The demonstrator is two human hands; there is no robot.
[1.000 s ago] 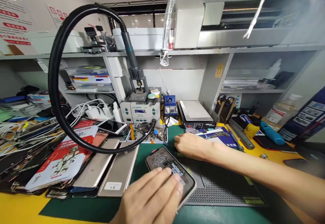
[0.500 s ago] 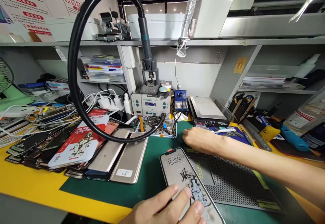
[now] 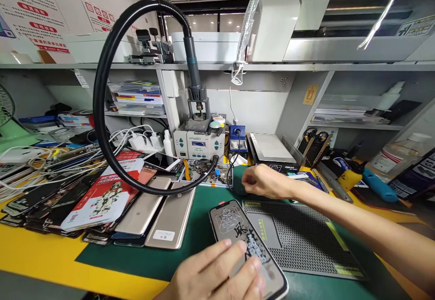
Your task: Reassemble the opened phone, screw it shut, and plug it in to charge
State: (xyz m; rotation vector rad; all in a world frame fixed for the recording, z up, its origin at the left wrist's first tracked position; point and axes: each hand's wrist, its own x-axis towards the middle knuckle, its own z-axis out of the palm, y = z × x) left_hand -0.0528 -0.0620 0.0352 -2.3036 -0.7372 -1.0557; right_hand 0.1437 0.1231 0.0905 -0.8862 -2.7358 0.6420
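Note:
A phone [image 3: 226, 220] with a lit screen lies on the green mat [image 3: 170, 261], close to a grey perforated pad [image 3: 309, 234]. My left hand [image 3: 220, 270] rests over its lower left part; the fingers lie stretched across the screen and the thumb is hidden. Beyond the pad, my right hand [image 3: 261, 181] hangs over the back of the mat with thumb and fingers curled together. Whatever may be between those fingertips is too small to see.
Gold phones [image 3: 171, 216] and a red-and-white packet [image 3: 105, 193] are piled at the left. A black hose [image 3: 102, 123] loops above them. Behind stand a grey station [image 3: 199, 143], a parts tray [image 3: 224, 173] and a flat device [image 3: 273, 150]. Tools [image 3: 379, 184] lie at the right.
The head view has tilted up slightly. My right hand has lifted and its fingers have curled inward. My left hand has slid a little up the phone screen, its fingers closer together.

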